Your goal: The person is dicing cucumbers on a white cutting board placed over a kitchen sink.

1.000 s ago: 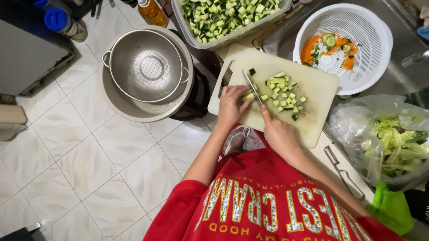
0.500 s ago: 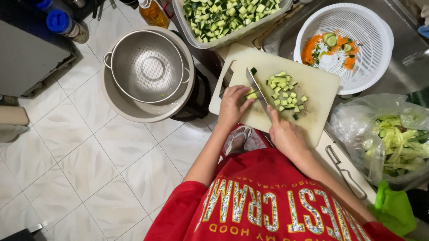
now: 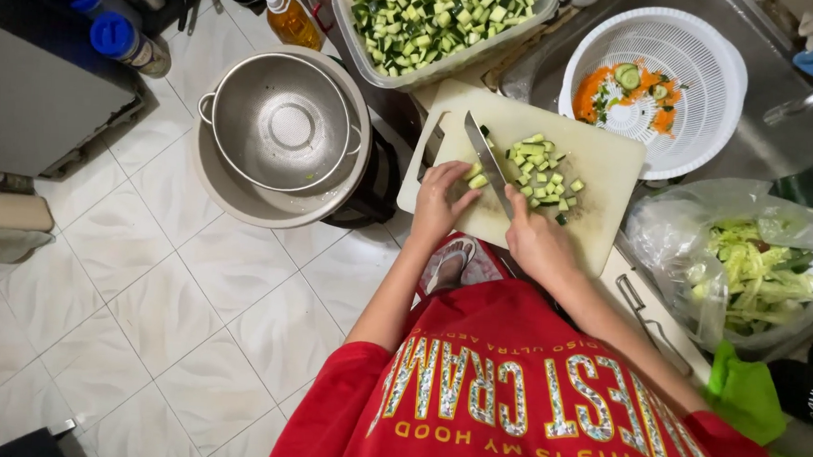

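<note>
I am standing over the pale cutting board (image 3: 608,166), which is lying beside the white colander (image 3: 697,96) and below the tub of chopped zucchini (image 3: 438,14). My right hand (image 3: 537,241) is gripping the knife (image 3: 486,158), blade angling across the board. My left hand (image 3: 441,202), fingers curled, is pinning a zucchini piece (image 3: 475,178) against the blade, with diced zucchini (image 3: 542,166) piling just beyond.

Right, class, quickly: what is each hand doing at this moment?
Left hand: fingers curled, pressing a zucchini piece onto the cutting board.
Right hand: closed around the knife handle.
</note>
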